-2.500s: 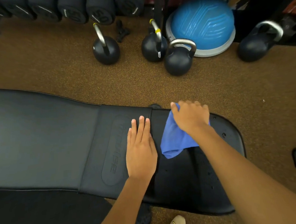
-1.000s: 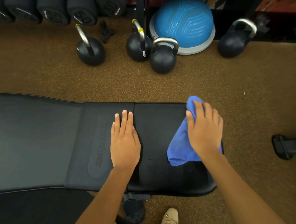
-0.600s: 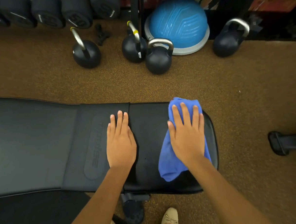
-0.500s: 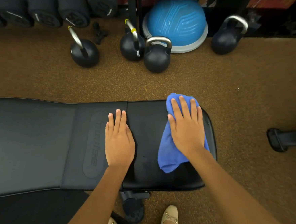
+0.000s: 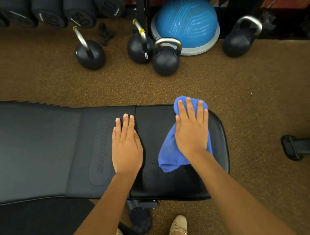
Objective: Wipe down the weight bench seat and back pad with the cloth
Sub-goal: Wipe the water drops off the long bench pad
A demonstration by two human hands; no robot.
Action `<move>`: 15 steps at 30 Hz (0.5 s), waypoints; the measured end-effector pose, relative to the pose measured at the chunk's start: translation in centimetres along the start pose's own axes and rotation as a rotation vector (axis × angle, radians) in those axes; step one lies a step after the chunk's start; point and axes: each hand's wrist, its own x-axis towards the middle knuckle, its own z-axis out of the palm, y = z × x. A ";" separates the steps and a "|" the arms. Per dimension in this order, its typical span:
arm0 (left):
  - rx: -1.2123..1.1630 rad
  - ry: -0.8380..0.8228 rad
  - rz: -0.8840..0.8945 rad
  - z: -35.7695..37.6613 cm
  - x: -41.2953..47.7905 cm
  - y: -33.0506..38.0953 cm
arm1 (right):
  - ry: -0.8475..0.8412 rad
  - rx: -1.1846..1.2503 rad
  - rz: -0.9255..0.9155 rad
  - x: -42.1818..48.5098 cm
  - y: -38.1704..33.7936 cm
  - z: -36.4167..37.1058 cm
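Right hand [image 5: 192,133], fingers straight, presses cloth [image 5: 169,158] onto seat [image 5: 160,183] beneath it. Left hand [image 5: 127,148] lies flat, seemingly on back pad [image 5: 42,143]

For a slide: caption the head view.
Right hand presses blue cloth on the bench seat; left hand rests flat on the back pad.

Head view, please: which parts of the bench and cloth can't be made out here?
In the head view:
- back pad: left end cut off by the frame's left edge.
- cloth: middle hidden under the right hand.
- embossed logo beside the left hand: too faint to read.
- bench frame: mostly hidden beneath the pads.
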 end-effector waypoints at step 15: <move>-0.003 -0.044 0.132 -0.6 -0.3 0.2 | -0.210 0.207 0.178 3.1 5.5 -2.9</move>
